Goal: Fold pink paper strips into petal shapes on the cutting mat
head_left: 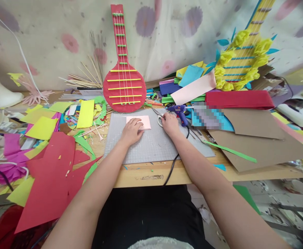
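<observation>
Mid-frame, the paper [146, 122] lies under the slightly parted fingers of the left hand [132, 131]; just right of centre, the right hand [170, 123] has its fingers curled on the scissors [157, 112]

No lettering was legible.
Neither words nor numbers could be made out on the pink paper [146, 122], gray cutting mat [153, 152] or blue glue gun [178, 110].

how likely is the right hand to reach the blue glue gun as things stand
Probably yes: the glue gun lies just beside the right hand with nothing visible between, though that hand is at the scissors and may need to leave them.
</observation>
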`<action>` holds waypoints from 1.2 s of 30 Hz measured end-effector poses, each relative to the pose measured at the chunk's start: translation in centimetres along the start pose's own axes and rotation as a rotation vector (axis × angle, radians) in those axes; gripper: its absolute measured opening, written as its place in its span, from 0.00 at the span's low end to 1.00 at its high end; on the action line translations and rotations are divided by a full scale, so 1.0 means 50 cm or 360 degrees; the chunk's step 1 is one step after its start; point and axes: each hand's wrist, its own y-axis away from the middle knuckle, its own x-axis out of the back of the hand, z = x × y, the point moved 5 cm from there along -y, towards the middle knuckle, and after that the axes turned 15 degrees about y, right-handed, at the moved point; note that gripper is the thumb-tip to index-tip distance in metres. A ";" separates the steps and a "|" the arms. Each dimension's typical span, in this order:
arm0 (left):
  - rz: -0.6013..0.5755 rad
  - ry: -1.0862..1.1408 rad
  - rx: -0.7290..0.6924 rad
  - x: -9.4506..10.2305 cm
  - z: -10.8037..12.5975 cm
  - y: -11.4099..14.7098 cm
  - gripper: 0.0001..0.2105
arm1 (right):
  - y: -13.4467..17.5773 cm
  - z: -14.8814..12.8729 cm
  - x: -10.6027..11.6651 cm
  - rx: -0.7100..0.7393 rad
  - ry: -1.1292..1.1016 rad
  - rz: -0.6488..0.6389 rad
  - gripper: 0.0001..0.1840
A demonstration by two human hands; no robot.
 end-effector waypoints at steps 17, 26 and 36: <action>-0.0036 0.0052 0.0227 -0.009 -0.025 0.001 0.08 | 0.063 0.141 0.096 0.0321 -0.0418 -0.0652 0.06; -0.0020 0.0049 0.0211 -0.008 -0.019 0.000 0.08 | 0.121 0.401 0.169 -0.0845 0.0105 -0.0256 0.24; -0.0010 0.0087 0.0194 -0.009 -0.025 0.003 0.08 | 0.121 0.408 0.158 -0.0906 0.0098 -0.0226 0.20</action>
